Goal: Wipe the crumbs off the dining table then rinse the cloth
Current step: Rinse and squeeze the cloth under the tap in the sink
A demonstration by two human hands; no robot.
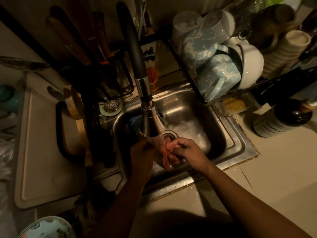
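Dim kitchen, a steel sink (pixel 240 145) sunk in the pale table (pixel 267 172), water falling from the tap (pixel 149 114). Over the drain (pixel 170 133), toward the sink's front wall, the left hand (pixel 142 155) and right hand (pixel 187 150) each have their grip clamped on the orange cloth (pixel 169 156) under the stream. This looks like the rinsing step; the next move likely calls for wringing the cloth out.

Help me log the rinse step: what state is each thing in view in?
faucet: running, stream hitting the cloth.
cloth: wet, bunched, held over the sink.
left hand: grips the cloth.
right hand: pinches the cloth.
sink: wet inside.
mugs: tipped over in the dish rack.
pump bottle: upright on the counter.
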